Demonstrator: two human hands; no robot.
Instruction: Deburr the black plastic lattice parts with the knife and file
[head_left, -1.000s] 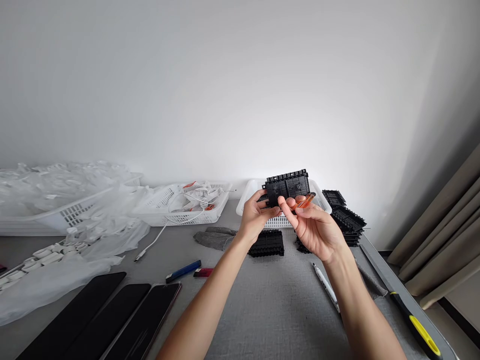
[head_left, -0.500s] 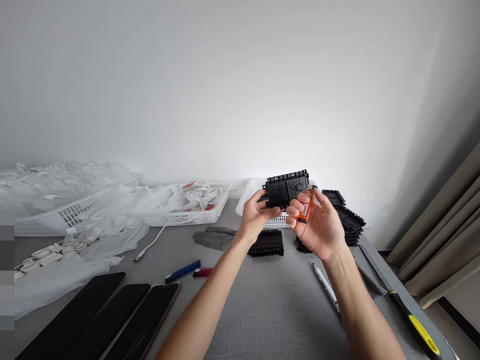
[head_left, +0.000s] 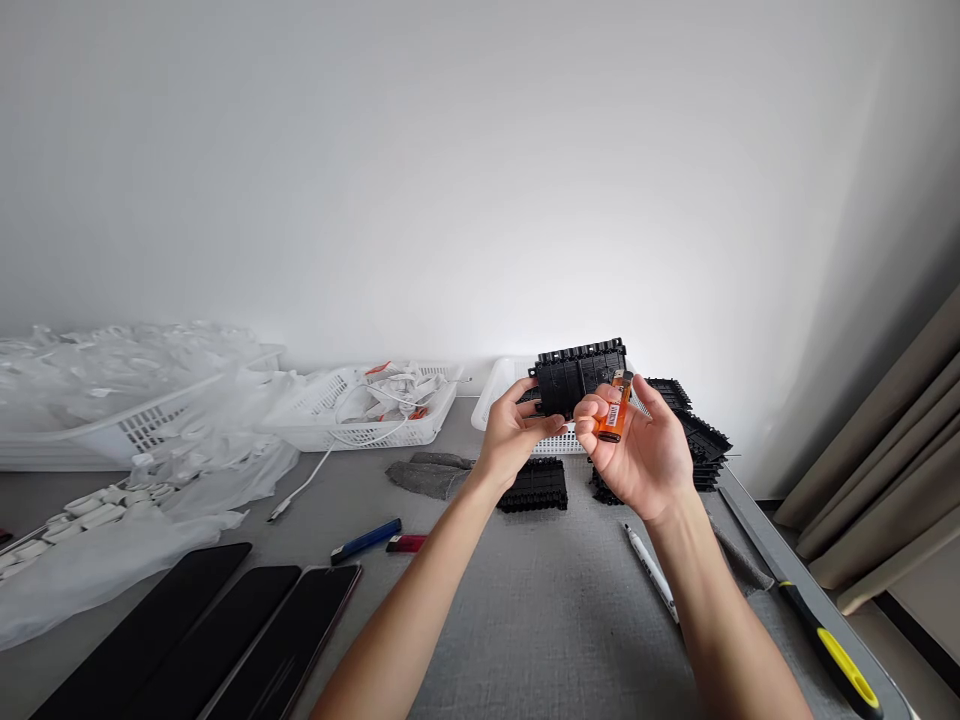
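Note:
My left hand grips a black ribbed plastic panel by its lower left corner, raised above the table and tilted toward me. Just right of it, my right hand holds an orange lighter upright against its bent fingers, thumb apart and palm turned up. The lighter overlaps the panel's lower right part, so I cannot tell whether they touch. Beneath my hands another black panel lies on the table. To the right is a stack of similar panels, partly hidden by my right hand.
A white basket stands behind my hands; another basket holds wrapped items and a cable. Left are plastic bags and dark phones. Blue lighter, red lighter, marker, grey gloves and yellow-black-handled tool lie around.
My right hand's fingers have loosened and shifted slightly, so more of the orange lighter shows. The black panel has moved a little to the right in my left hand.

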